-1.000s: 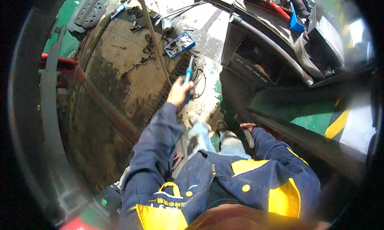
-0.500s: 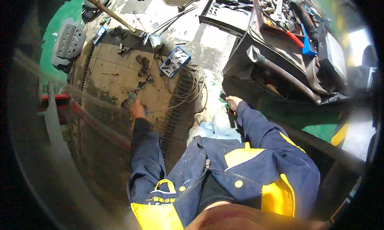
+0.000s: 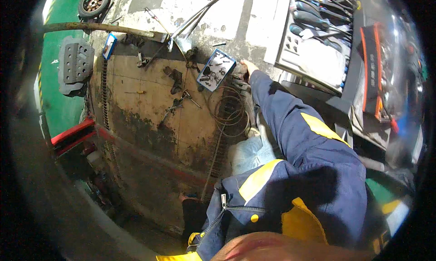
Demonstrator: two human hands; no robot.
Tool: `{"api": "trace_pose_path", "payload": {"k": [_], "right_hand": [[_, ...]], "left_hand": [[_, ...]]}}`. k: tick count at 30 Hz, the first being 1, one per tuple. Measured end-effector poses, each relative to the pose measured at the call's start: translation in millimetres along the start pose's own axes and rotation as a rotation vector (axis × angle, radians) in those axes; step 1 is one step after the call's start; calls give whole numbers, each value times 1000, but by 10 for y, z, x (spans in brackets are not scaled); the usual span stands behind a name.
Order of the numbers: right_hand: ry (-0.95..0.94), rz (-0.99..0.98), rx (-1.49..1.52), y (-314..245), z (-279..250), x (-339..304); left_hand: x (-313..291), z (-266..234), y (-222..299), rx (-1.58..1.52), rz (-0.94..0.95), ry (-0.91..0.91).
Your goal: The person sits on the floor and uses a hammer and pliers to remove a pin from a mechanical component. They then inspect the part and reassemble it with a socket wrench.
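My right hand (image 3: 246, 68) reaches forward beside a blue-edged tray (image 3: 218, 87) of small metal parts. Some dark thing lies just below its fingers, and I cannot make out whether the hand holds it. Close to my body, in shadow, is my left hand (image 3: 187, 197). A small bluish thing shows at its fingers, too dim to name. Left of the tray lie a dark metal part (image 3: 175, 80) and a T-shaped metal tool (image 3: 186, 96). A coil of thin cable (image 3: 223, 121) rests between the tray and my leg.
At right stands an open drawer of blue-handled tools (image 3: 309, 18), with an orange-edged tray (image 3: 366, 72) beyond. A wooden shaft (image 3: 97, 27) crosses the far left, near a wheel (image 3: 94, 3) and a grey perforated pad (image 3: 75, 65). A red bar (image 3: 72, 134) juts in at left.
My right hand has moved from beside my leg forward to the tray's right side. My left hand has drawn back from the metal tools toward my body. The whole view has turned.
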State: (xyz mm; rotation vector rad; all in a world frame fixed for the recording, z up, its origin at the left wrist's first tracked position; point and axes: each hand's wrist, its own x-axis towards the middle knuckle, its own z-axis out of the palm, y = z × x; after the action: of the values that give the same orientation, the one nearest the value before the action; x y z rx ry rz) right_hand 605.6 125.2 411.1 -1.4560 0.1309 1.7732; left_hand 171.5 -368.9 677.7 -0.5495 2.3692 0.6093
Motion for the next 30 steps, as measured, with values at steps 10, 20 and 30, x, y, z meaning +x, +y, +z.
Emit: {"api": "trace_pose_path", "payload": {"k": [10, 20, 30], "right_hand": [[-161, -355, -1355, 58, 314, -368], [240, 4, -501, -15, -1074, -3072], [286, -396, -658, -639, -340, -4487]], "left_hand": [[-8, 1364, 1383, 138, 154, -314], [-204, 3520, 3248, 380, 488, -1098], [-3179, 3784, 3672, 441, 530, -1410]]}}
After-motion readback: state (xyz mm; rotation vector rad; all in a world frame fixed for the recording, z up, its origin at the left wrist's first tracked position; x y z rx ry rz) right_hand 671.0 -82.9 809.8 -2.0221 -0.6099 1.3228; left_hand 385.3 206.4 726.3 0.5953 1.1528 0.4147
